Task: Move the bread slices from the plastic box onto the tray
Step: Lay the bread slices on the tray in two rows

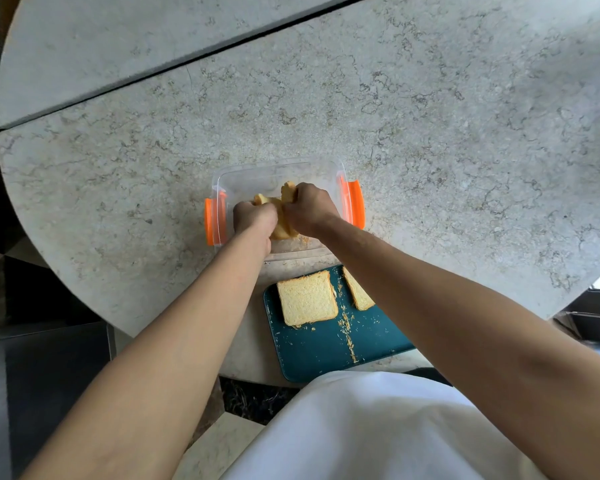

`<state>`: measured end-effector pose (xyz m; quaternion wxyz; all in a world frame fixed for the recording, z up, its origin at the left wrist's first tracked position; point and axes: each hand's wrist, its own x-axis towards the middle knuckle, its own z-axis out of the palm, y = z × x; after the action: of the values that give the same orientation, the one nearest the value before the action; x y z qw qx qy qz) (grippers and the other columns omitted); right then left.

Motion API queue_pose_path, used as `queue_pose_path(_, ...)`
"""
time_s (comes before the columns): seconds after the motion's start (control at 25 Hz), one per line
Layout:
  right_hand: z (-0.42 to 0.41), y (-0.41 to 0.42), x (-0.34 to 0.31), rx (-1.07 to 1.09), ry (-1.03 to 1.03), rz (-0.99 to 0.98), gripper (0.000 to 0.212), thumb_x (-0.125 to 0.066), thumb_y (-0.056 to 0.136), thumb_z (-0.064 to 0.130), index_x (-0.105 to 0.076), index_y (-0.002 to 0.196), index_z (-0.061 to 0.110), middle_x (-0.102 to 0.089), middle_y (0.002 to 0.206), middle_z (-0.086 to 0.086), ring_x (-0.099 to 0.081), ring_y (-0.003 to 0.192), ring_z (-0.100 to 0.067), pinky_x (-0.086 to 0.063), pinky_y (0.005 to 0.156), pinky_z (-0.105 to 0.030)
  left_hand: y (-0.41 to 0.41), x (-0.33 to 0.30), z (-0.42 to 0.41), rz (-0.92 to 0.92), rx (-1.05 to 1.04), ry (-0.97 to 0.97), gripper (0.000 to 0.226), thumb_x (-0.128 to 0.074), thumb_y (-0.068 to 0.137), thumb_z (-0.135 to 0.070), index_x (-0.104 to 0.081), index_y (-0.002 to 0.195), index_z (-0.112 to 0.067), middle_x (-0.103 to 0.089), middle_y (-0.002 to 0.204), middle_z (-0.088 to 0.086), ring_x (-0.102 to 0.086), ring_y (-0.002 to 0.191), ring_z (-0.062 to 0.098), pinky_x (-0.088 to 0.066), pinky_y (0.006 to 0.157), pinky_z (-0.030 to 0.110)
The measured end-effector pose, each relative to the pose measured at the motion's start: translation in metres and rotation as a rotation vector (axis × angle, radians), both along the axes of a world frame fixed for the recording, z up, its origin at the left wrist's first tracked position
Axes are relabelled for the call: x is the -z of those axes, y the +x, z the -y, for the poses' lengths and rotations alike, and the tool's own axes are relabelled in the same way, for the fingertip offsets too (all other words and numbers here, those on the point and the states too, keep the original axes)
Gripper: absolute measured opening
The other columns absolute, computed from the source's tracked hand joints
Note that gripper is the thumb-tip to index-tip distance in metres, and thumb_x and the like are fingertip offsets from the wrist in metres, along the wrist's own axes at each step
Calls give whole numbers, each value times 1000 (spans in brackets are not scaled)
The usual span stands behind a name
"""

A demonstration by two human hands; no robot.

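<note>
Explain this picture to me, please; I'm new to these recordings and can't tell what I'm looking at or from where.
There is no machine here. A camera worn on a person's head looks down at their bare arms. On the stone counter stands a clear plastic box with orange clips. Both hands are inside it: the left hand and right hand grip bread slices together. Nearer the person lies a dark teal tray holding two slices, one partly hidden by the right arm, plus crumbs.

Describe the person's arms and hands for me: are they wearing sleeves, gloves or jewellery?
Both forearms are bare to the frame's edge: no sleeves show. The left hand and right hand wear no gloves, and no watch or bracelet is visible. Rings cannot be checked.
</note>
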<state>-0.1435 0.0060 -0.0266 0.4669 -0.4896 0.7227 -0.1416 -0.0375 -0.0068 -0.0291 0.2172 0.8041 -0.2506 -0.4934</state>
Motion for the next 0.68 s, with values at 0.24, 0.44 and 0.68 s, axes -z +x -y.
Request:
queue_pose_path(0.24,-18,-4,-41,49,-227,46,24,-54,98,33,-59,95,10,-65,85,-3,-60,79,-25,-46,59,-29,7,-29,-7,-55,41,-200,12,-60,80,-10,-69,86,-17,-72,85,2,-67,81,21,-53,65,31)
queue_pose_path(0.44,-66,-36,-82,270,-331,248,23,-57,91,17,-65,108,4,-67,95,-11,-68,95,-36,-62,75,-55,40,-76,-54,-316,-137,-344,14,-64,74,-2,-65,75,-16,-67,81,4,-62,80,26,-48,73,41)
queue_pose_path(0.68,-165,-83,-74,423,-214,426,20,-58,90,4,-68,107,1,-70,100,-27,-70,94,-41,-59,89,-62,73,-74,-168,-612,-145,-267,21,-56,86,9,-69,96,-5,-76,92,14,-74,85,29,-56,69,37)
